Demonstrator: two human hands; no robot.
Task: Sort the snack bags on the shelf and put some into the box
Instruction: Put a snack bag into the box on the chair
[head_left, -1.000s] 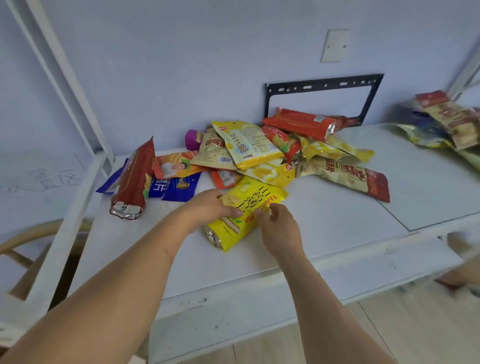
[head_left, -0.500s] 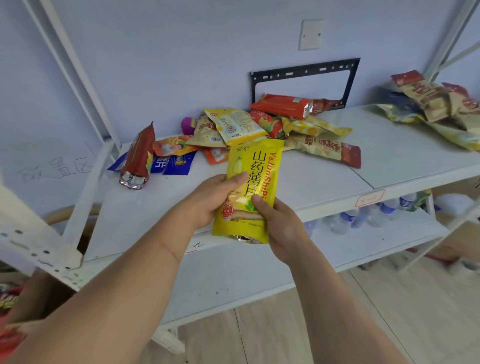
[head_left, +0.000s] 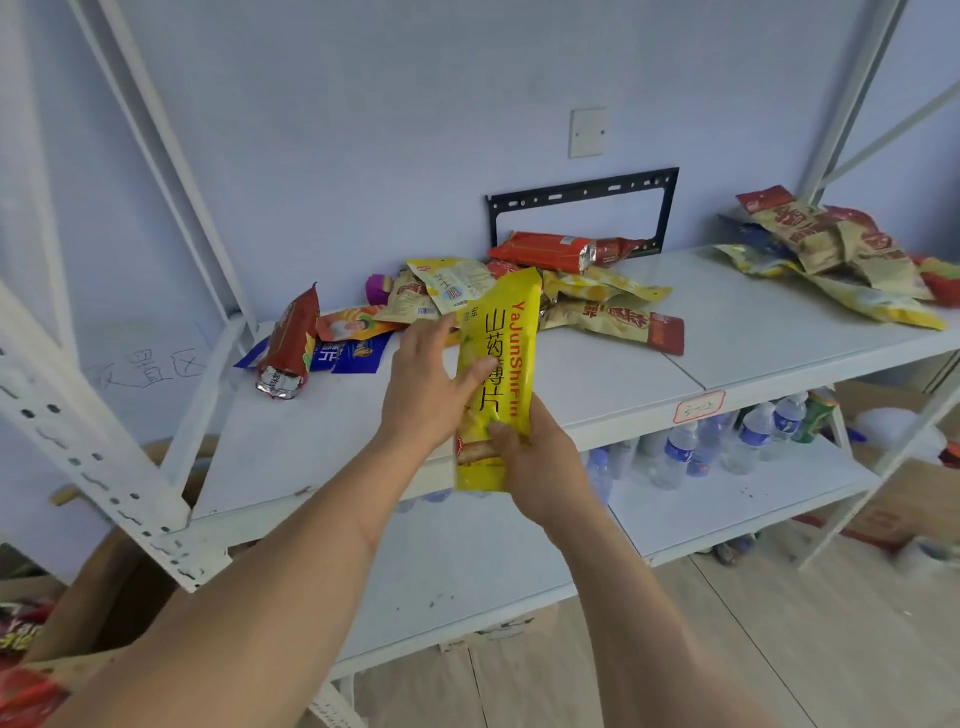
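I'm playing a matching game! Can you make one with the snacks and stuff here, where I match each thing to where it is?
Things:
1. yellow bag
2. water bottles
3. red foil-end bag
4. black bracket

Places:
A. on the wall
B. on the lower shelf
C. held in both hands
D. at the left of the upper shelf

Pairs: 1-C, 2-B, 3-D, 4-A
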